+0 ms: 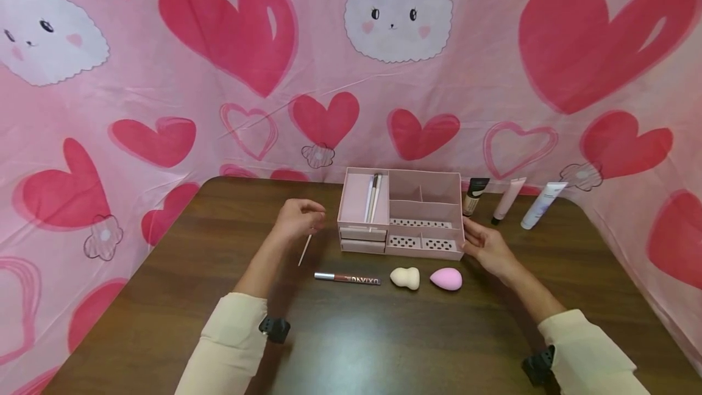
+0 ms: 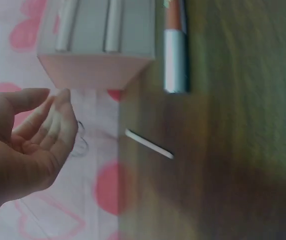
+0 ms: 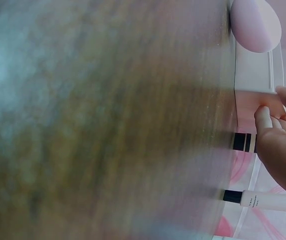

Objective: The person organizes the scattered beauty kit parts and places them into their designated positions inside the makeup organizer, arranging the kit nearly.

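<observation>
A pink desk organizer (image 1: pixel 425 170) stands on the table, with several slim makeup brushes (image 1: pixel 375 197) lying on its left top section. My left hand (image 1: pixel 298 219) hovers to the left of it, apart from it, fingers loosely bent; the left wrist view shows nothing between thumb and fingers. Below that hand a thin white stick (image 2: pixel 149 144) lies on the wood. At the organizer's right side, my right hand (image 1: pixel 488 249) touches the wall with extended fingers, the thumb near the front corner. Two small front compartments have spotted bottoms.
In front of the organizer lie a lip gloss-like tube (image 1: pixel 351 278), a cream sponge (image 1: pixel 406 278) and a pink sponge (image 1: pixel 446 279). To its right stand a black-capped tube (image 1: pixel 473 197), a pink tube (image 1: pixel 509 200) and a white tube (image 1: pixel 543 205). A heart-patterned cloth (image 1: pixel 329 66) hangs behind.
</observation>
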Motion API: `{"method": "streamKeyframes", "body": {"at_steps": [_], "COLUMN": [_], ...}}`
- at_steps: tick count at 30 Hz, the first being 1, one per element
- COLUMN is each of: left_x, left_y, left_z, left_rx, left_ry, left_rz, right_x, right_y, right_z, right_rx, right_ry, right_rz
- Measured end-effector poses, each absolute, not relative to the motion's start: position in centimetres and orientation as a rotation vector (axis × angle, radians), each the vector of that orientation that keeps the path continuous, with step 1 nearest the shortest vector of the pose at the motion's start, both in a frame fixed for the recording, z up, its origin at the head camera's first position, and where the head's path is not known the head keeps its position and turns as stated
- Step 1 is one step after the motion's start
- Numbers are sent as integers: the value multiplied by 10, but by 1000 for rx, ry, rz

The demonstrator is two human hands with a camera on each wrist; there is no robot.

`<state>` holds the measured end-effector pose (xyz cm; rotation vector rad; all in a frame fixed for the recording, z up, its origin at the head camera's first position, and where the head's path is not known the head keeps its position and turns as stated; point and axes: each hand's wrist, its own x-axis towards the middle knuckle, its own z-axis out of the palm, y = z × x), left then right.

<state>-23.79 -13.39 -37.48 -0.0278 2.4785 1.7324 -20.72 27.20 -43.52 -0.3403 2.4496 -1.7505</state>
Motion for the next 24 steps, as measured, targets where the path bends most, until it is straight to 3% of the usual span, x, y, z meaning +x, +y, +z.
{"method": "streamKeyframes", "body": {"at_steps": [9, 24], "left_x": [-238, -232], "left_y": [-160, -159], "left_z": [-400, -413], "left_rx": [-10, -108], "left_ry": [2969, 3002], "left_rz": [971, 725], "right_x": [-208, -208], "right_y": [274, 273], "right_z": [-436, -435], "right_rx": [-359, -365], "right_ry": [2452, 2459], "right_rz": [-1759, -1764]}}
